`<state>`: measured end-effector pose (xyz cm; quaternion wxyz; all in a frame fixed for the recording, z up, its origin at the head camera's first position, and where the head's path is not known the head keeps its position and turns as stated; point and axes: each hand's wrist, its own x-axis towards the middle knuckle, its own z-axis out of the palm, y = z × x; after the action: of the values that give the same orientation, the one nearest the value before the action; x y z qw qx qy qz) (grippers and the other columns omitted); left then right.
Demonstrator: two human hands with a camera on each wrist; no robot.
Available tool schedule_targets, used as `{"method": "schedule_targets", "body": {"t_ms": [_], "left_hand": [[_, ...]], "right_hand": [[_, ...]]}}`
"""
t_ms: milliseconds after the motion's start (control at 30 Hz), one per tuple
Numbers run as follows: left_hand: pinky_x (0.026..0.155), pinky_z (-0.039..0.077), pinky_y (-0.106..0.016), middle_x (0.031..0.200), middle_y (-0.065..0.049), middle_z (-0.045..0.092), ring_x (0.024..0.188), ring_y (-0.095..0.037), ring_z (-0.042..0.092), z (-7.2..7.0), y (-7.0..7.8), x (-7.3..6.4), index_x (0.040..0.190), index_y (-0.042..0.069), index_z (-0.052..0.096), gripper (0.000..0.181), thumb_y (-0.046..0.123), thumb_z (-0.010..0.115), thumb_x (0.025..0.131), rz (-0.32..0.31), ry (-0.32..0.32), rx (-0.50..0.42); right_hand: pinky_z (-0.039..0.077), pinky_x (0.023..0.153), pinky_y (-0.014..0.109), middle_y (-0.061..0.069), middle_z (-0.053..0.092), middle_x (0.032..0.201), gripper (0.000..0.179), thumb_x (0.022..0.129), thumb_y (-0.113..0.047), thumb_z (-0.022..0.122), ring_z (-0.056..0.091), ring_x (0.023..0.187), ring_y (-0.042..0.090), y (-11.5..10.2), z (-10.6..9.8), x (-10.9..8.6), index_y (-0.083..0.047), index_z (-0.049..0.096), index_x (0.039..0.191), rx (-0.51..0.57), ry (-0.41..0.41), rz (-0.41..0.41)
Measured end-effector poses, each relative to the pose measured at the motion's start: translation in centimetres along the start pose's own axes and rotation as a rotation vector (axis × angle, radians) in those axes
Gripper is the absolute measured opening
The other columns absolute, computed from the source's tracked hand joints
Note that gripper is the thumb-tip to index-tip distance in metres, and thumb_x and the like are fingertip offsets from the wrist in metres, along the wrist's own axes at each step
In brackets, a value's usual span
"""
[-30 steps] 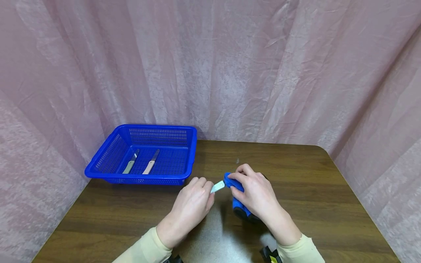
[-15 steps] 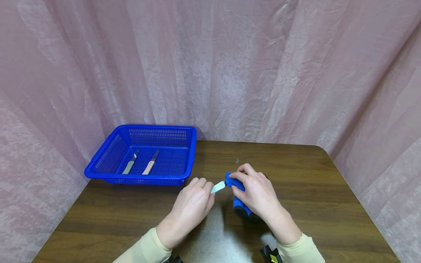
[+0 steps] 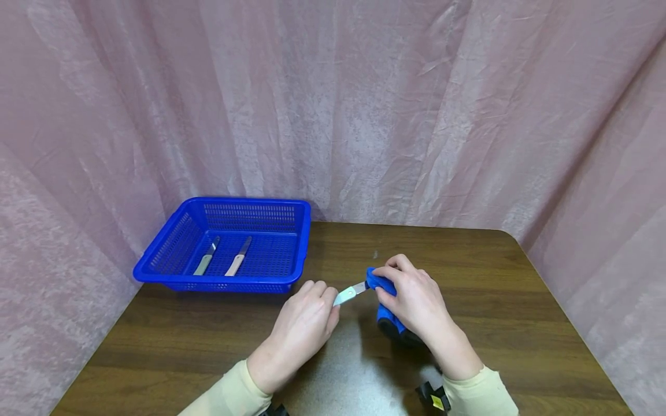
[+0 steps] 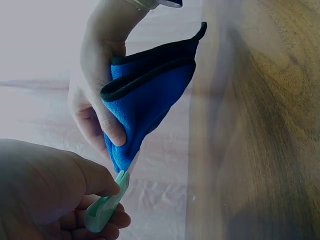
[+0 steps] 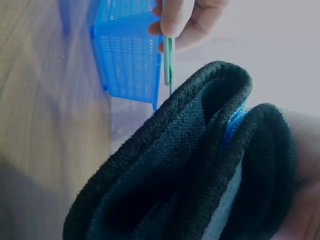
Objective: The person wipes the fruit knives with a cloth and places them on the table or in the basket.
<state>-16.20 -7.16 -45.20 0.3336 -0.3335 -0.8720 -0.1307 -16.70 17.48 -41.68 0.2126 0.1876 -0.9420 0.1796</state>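
Note:
My left hand (image 3: 307,315) grips the mint-green handle of a small knife (image 3: 346,296), its blade pointing to the right. Part of the metal blade shows beyond the handle; the rest is hidden inside a folded blue cloth (image 3: 386,315) with black edging. Pinching that cloth around the blade is my right hand (image 3: 413,297). In the left wrist view, the thumb lies along the knife handle (image 4: 104,207), and the cloth (image 4: 150,105) fans out above it. The right wrist view is mostly filled by the folds of the cloth (image 5: 165,165).
A blue plastic basket (image 3: 299,271) stands at the back left of the wooden table (image 3: 494,323). Inside it lie a knife with a green handle (image 3: 203,264) and a knife with a pink handle (image 3: 235,265), side by side. A pink curtain (image 3: 364,115) hangs behind.
My right hand and the cloth have slid rightward along the blade, away from the handle, so a stretch of metal now shows. The left hand has stayed in place.

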Motion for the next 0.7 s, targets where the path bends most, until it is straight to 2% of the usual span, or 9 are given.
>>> {"method": "schedule_targets", "body": {"t_ms": [233, 700], "left_hand": [[0.056, 0.050, -0.034, 0.078, -0.002, 0.058, 0.071, -0.022, 0.057, 0.0, 0.0, 0.0, 0.091, 0.007, 0.070, 0.023, 0.011, 0.091, 0.084, -0.003, 0.009, 0.001], [0.056, 0.050, -0.035, 0.079, -0.002, 0.058, 0.071, -0.023, 0.057, -0.1, 0.0, 0.1, 0.091, 0.007, 0.069, 0.023, 0.011, 0.091, 0.085, -0.008, 0.007, 0.006]], "right_hand": [[0.058, 0.084, 0.051, 0.007, 0.067, 0.121, 0.030, 0.093, -0.018, 0.084, 0.073, 0.093, 0.033, 0.7, -0.3, 0.2, -0.014, 0.083, 0.122, -0.002, -0.019, 0.058], [0.058, 0.084, 0.052, 0.007, 0.066, 0.122, 0.031, 0.095, -0.018, 0.083, 0.072, 0.096, 0.032, 1.8, -0.8, 0.2, -0.014, 0.083, 0.125, 0.013, -0.031, 0.130]]}}
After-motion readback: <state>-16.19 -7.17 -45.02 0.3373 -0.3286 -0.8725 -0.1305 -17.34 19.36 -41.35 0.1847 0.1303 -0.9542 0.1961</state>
